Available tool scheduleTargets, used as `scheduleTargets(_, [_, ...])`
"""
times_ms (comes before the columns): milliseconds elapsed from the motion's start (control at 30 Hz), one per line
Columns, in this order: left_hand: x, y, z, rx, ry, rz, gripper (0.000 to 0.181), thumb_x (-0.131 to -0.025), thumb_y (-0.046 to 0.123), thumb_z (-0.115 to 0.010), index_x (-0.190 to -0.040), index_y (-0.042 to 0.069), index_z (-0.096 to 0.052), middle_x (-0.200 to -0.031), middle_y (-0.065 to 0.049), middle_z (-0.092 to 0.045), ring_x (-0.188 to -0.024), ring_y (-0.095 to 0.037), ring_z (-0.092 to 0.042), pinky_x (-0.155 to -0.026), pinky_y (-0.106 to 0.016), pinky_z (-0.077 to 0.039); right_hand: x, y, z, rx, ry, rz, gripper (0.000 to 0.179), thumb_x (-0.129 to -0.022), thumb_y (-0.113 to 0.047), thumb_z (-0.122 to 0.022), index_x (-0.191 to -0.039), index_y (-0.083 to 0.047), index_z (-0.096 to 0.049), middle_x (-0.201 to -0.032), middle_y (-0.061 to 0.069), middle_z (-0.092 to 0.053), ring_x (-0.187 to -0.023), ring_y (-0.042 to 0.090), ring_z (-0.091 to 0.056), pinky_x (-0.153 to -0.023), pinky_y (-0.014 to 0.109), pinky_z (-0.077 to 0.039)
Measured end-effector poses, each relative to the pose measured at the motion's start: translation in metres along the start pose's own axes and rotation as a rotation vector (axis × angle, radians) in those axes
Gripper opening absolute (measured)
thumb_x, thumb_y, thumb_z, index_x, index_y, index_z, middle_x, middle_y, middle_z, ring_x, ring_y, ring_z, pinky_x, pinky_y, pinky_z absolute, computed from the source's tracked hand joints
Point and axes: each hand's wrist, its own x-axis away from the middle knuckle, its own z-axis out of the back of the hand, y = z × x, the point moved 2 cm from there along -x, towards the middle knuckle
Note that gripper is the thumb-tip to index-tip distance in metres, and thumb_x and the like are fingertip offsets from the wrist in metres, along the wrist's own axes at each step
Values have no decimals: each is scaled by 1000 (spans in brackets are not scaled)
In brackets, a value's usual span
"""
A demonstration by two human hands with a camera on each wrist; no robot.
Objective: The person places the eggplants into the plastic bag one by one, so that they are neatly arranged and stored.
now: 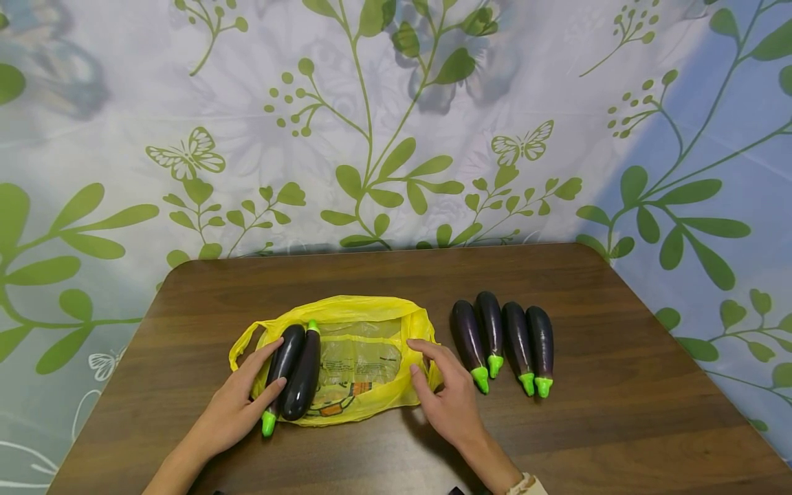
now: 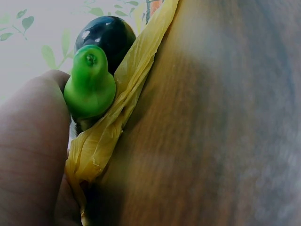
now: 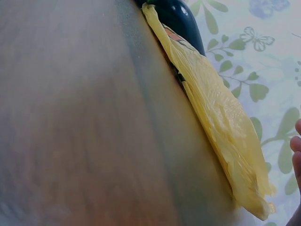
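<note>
A yellow plastic bag (image 1: 371, 405) lies on the table with its mouth spread wide. Across its left part rest two dark purple eggplants side by side, stems pointing opposite ways. My left hand (image 1: 232, 416) holds the outer eggplant (image 1: 286, 357) between thumb and fingers; its green stem end (image 2: 89, 84) sticks out toward me in the left wrist view. The inner eggplant (image 1: 303, 378) lies against it. At the bag's right side is my right hand (image 1: 450, 395), fingers relaxed and apart near the rim, gripping nothing. Whether its fingertips touch the plastic, I cannot tell.
Several more eggplants (image 1: 504, 340) lie in a row on the brown wooden table (image 1: 594, 426), right of the bag, green stems toward me. A leaf-patterned cloth (image 1: 383, 124) hangs behind the table's far edge.
</note>
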Motion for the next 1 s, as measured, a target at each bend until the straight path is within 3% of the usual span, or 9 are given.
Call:
scheduleTargets(333, [0, 1, 1, -1, -3, 10, 64, -106, 36, -60, -162, 29, -32, -156, -15, -45, -135, -42, -52, -99, -66, -47, -1, 1, 2, 13, 12, -12, 43, -90, 2, -72, -130, -14, -69, -125, 4, -71, -106, 24, -67, -98, 15, -47])
scheduleTargets(1000, [0, 0, 0, 7, -7, 14, 63, -106, 37, -60, -162, 28, -32, -158, -15, -44, -136, -43, -51, -100, -66, -47, -1, 2, 5, 37, 22, -44, 40, -91, 1, -72, -128, -15, -70, -125, 3, -72, -113, 21, -67, -101, 15, -47])
